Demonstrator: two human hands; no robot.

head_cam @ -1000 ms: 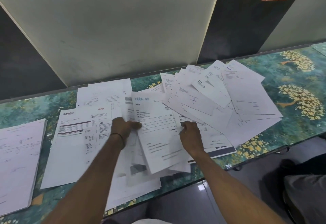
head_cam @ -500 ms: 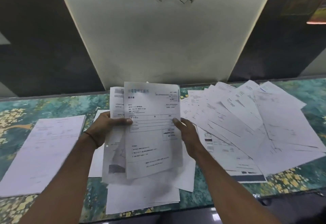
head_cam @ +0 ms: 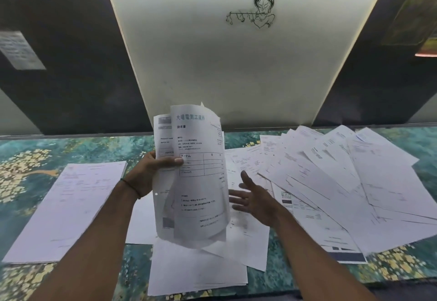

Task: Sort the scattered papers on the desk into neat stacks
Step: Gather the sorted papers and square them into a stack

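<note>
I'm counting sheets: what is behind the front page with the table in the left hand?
Behind the front page, a second sheet shows at its left edge, pinched by the left hand. Any further sheets are covered.

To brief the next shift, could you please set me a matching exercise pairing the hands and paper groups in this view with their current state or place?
Things:
1. left hand
2. right hand
3. squared stack
4. fanned pile

States or places:
A. spread loosely over the desk's right side
B. open, fingers spread, holding nothing
C. lying flat on the desk's left side
D. gripping the raised sheets

Pairs: 1-D, 2-B, 3-C, 4-A
</note>
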